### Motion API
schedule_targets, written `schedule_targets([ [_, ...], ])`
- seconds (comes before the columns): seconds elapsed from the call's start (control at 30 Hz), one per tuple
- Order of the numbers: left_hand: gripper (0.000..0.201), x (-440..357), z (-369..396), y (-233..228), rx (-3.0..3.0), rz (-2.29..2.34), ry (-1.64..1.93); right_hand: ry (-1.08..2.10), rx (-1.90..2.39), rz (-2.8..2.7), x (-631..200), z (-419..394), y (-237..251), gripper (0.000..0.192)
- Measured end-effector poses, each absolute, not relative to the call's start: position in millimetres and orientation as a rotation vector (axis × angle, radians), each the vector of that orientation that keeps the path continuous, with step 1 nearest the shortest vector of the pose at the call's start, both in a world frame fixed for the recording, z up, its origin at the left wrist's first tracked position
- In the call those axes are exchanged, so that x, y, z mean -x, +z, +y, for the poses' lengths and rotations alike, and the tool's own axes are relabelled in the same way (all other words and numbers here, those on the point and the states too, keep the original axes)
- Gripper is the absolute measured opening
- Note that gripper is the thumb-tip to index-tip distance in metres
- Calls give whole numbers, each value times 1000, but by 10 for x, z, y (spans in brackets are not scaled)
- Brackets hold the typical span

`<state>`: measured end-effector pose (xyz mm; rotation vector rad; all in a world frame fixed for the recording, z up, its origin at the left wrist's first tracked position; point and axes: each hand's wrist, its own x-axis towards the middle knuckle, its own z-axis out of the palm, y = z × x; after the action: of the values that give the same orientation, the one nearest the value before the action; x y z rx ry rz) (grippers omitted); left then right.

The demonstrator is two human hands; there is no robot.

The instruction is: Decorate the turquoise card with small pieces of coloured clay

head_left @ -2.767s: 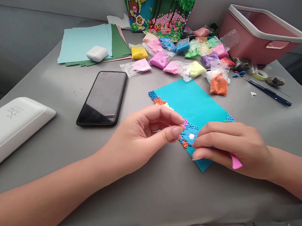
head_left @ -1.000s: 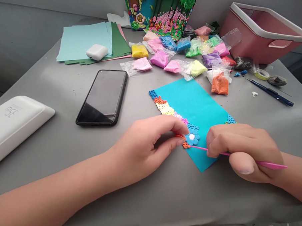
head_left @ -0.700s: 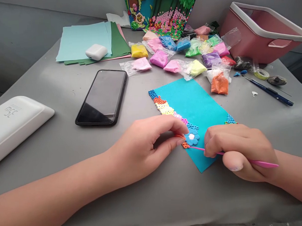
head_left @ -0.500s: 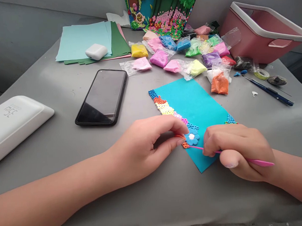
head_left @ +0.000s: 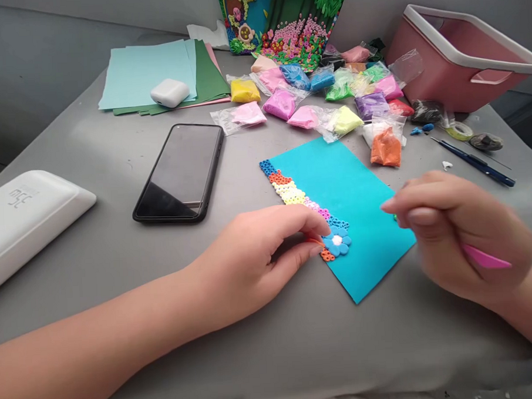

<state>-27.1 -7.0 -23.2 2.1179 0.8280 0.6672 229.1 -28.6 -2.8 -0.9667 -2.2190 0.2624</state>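
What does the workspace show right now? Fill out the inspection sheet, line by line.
Surface: grey table, covered in craft supplies.
Job's things: turquoise card lying flat, with a strip of coloured clay rings along its left edge and a blue clay flower at the near end.
Clutter: bagged clay, black phone, paper sheets with an earbud case on top, white box, pink bin, dark blue tool.
Hands: left hand pinches at the orange bits beside the flower; right hand is lifted over the card's right edge, gripping a pink tool.
Cables: nothing seen.
Surroundings: finished clay picture propped up behind.
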Motion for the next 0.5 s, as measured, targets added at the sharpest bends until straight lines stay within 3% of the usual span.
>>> schedule_targets([
  [0.03, 11, 272, -72, -232, -2120, 829, 666, 205, 952, -2209, -2300, -264, -24, 18],
  [0.17, 12, 277, -89, -216, -2110, 828, 704, 113, 923, -2285, -2332, -248, -43, 13],
  [0.2, 13, 276, -96, -207, -2093, 829, 732, 139, 915, -2276, -2339, -263, -49, 19],
  [0.27, 14, 267, -107, -182, -2025, 817, 793, 224, 886, -2245, -2350, -307, -51, 48],
  [0.33, 13, 251, -114, -150, -1910, 800, 833, 253, 875, -2232, -2346, -356, -38, 60],
  [0.5, 7, 211, -135, -88, -1530, 797, 781, 41, 851, -2380, -2252, -430, 17, 14],
])
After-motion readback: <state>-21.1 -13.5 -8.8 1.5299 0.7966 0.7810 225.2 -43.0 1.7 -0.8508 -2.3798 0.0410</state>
